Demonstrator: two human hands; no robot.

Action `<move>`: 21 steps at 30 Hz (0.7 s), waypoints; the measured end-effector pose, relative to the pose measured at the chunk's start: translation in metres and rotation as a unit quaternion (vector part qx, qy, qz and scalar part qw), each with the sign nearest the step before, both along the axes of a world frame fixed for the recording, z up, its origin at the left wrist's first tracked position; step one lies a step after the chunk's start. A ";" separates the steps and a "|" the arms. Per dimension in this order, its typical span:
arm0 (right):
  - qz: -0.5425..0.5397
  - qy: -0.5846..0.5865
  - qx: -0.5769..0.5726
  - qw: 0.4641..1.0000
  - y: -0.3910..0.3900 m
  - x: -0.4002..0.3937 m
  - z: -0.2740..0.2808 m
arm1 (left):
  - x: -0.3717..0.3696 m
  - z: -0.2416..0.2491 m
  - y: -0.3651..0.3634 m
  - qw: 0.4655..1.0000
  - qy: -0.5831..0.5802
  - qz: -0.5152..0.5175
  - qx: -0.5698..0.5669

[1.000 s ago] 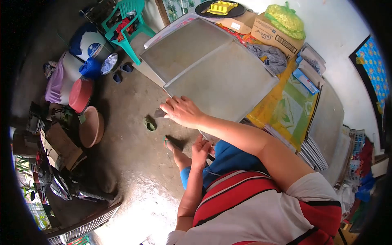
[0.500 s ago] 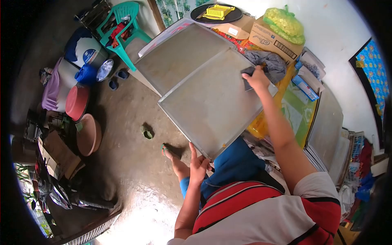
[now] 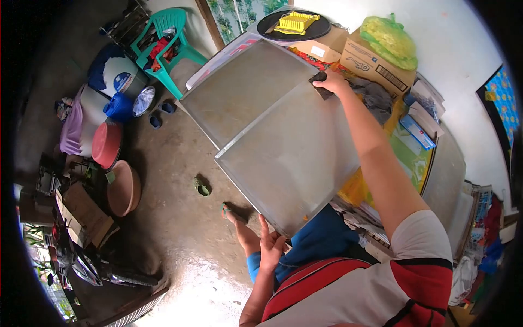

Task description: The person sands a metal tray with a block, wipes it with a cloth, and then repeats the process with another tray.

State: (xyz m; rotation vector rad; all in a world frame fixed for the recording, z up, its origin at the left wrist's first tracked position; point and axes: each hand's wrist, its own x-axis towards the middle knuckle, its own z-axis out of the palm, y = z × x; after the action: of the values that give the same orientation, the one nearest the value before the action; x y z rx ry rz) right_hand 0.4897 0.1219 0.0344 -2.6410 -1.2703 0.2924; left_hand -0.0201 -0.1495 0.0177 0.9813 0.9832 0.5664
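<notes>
Two flat, grey rectangular trays with raised metal rims lie before me, the near tray (image 3: 286, 158) overlapping the edge of the far tray (image 3: 248, 87). My right hand (image 3: 334, 83) is closed on a dark scrubbing pad (image 3: 321, 87), pressed against the near tray's far corner. At the corner closest to my body, my left hand (image 3: 271, 246) grips that tray's rim, with one finger stretched along the side and the others partly hidden under it. A crumpled grey cloth (image 3: 373, 98) lies to the right of my right forearm.
Behind the trays are a round black tray (image 3: 267, 27) with a yellow rack (image 3: 296, 23), a cardboard box (image 3: 376, 65) and a yellow-green bag (image 3: 388, 41). A green chair (image 3: 177, 52), basins (image 3: 123, 191) and a clog (image 3: 202, 187) are to the left.
My right hand has slid the pad away from me and slightly left, to the near tray's far corner. My left hand still holds the near corner. The whole view has shifted slightly.
</notes>
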 end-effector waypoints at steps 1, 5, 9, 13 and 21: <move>0.032 0.004 -0.009 0.999 0.003 -0.003 0.002 | -0.001 0.000 0.000 1.000 0.000 -0.003 -0.001; 0.099 -0.011 -0.020 0.995 -0.007 -0.030 0.027 | -0.002 0.000 -0.002 1.000 -0.015 -0.009 -0.005; 0.157 -0.011 0.030 0.987 -0.004 -0.064 0.012 | -0.004 -0.007 -0.002 1.000 -0.015 -0.019 0.005; 0.207 0.028 0.007 0.978 0.000 -0.126 0.018 | -0.003 -0.007 -0.002 1.000 -0.022 -0.013 -0.008; 0.267 0.006 0.055 0.962 -0.018 -0.271 0.020 | 0.000 -0.004 -0.002 1.000 -0.020 -0.005 0.003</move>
State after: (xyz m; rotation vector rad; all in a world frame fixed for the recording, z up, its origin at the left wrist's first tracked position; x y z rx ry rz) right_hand 0.2183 0.1041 0.0544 -2.1564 -1.9183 0.3010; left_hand -0.0206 -0.1512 0.0141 0.9752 0.9416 0.5787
